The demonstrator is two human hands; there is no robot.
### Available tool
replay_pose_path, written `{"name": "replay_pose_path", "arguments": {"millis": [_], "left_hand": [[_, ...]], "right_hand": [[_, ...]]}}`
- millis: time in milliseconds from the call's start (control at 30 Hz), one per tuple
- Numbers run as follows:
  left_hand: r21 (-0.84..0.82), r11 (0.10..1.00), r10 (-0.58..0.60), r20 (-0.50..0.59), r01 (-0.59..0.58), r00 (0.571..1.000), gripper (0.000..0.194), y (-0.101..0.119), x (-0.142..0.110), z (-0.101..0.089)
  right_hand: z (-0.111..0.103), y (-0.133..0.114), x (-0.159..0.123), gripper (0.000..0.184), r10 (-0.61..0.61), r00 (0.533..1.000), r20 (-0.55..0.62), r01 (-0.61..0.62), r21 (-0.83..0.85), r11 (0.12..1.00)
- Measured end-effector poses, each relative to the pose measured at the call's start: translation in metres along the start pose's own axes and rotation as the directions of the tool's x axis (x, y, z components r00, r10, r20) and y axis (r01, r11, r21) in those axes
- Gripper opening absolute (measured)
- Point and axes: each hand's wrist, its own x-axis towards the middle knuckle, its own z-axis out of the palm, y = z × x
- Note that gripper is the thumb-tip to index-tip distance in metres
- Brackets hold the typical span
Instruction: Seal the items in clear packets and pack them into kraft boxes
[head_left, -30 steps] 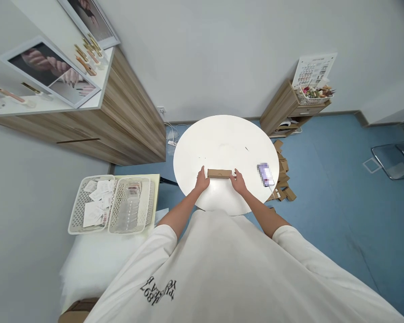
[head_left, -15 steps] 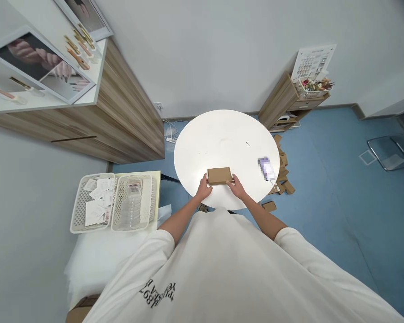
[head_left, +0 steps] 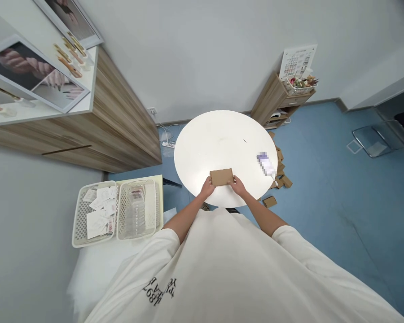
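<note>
Between my two hands is a small closed brown cardboard box (head_left: 221,177), over the near part of the round white table (head_left: 222,130). My left hand (head_left: 207,187) grips the box's left end, and my right hand (head_left: 237,185) grips its right end near the lower corner. The box's broad face is turned toward me. Whether its lower edge touches the tabletop, I cannot tell. A pixelated purple and white item (head_left: 266,164) lies to the right on the table.
Several brown boxes (head_left: 284,181) lie on the floor right of the table. At left, one white basket (head_left: 77,224) holds paper cards and another (head_left: 120,224) holds clear plastic cases. A wooden cabinet (head_left: 128,103) stands at left, a small shelf unit (head_left: 269,101) at back right.
The box has tipped up so that more of its broad face shows, with both hands still on its ends. My view has turned slightly to the right.
</note>
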Motion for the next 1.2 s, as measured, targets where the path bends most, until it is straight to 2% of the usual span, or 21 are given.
{"name": "replay_pose_path", "arguments": {"millis": [100, 333, 467, 600, 700, 833, 1067, 1200], "left_hand": [[-0.06, 0.996, 0.065, 0.05, -0.062, 0.997, 0.08, 0.0, -0.003, -0.001], [-0.056, 0.988, 0.145, 0.056, -0.142, 0.988, 0.08, 0.017, -0.011, -0.008], [-0.053, 0.983, 0.176, 0.038, -0.174, 0.984, 0.079, 0.032, -0.012, 0.0], [-0.054, 0.975, 0.217, 0.075, -0.214, 0.973, 0.078, 0.052, -0.015, 0.022], [-0.048, 0.972, 0.236, 0.109, -0.232, 0.966, 0.077, 0.071, -0.016, 0.049], [-0.033, 0.97, 0.242, 0.138, -0.239, 0.961, 0.075, 0.098, -0.009, 0.1], [-0.014, 0.971, 0.239, 0.16, -0.24, 0.958, 0.074, 0.136, 0.014, 0.215], [-0.014, 0.968, 0.249, 0.168, -0.25, 0.954, 0.074, 0.155, 0.03, 0.286]], "right_hand": [[0.003, -0.007, -0.01, 0.051, 0.022, 1.0, 0.005, -0.022, 0.025, 0.999], [-0.008, -0.02, -0.013, 0.066, 0.021, 0.999, -0.044, -0.019, 0.04, 0.999], [-0.027, -0.023, -0.009, 0.069, -0.023, 0.997, -0.079, 0.027, 0.053, 0.998], [-0.063, -0.013, -0.01, 0.07, -0.041, 0.99, -0.133, 0.054, 0.098, 0.994], [-0.099, 0.001, -0.012, 0.068, -0.061, 0.986, -0.158, 0.077, 0.099, 0.992], [-0.152, 0.023, -0.011, 0.064, -0.071, 0.978, -0.196, 0.085, 0.062, 0.994], [-0.256, 0.08, 0.007, 0.064, -0.1, 0.961, -0.259, 0.113, 0.037, 0.993], [-0.321, 0.114, 0.017, 0.068, -0.072, 0.969, -0.238, 0.091, 0.069, 0.993]]}}
